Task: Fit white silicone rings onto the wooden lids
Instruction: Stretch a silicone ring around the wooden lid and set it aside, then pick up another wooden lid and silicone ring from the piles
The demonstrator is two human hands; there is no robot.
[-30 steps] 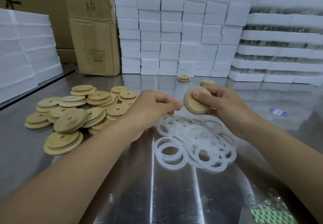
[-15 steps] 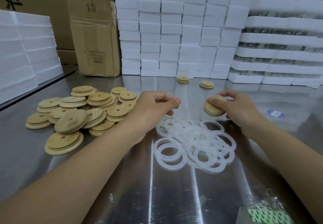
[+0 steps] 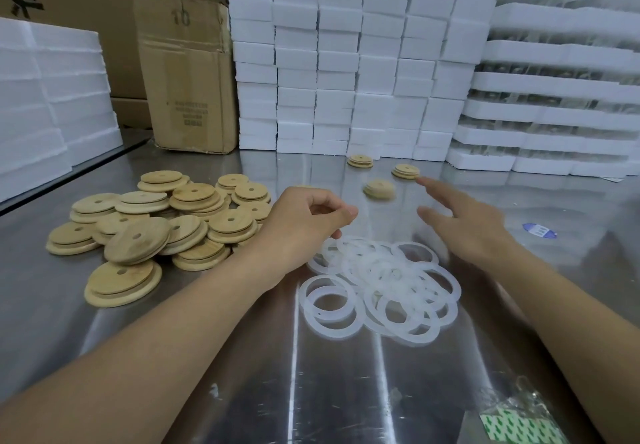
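Note:
A heap of round wooden lids [image 3: 156, 225] with centre holes lies on the steel table at the left. Several white silicone rings [image 3: 384, 287] are piled in the middle. My left hand [image 3: 304, 225] hovers over the near edge of the ring pile with its fingers curled and nothing visibly in them. My right hand [image 3: 464, 225] is stretched forward with straight fingers and holds nothing. Just beyond its fingertips a blurred wooden lid [image 3: 379, 190] is apart from the hand. Two more lids [image 3: 360, 160] [image 3: 405, 170] lie farther back.
Stacks of white foam blocks [image 3: 346, 62] wall off the back and right. A cardboard box [image 3: 188, 76] stands at the back left, with more foam [image 3: 45, 97] at the far left. A blue sticker [image 3: 538, 230] lies at the right, and a green-printed bag [image 3: 516, 423] at the near right.
My right hand has let go of the wooden lid and opened, reaching forward. The lid has moved away toward the two lids at the back. My left hand has barely moved.

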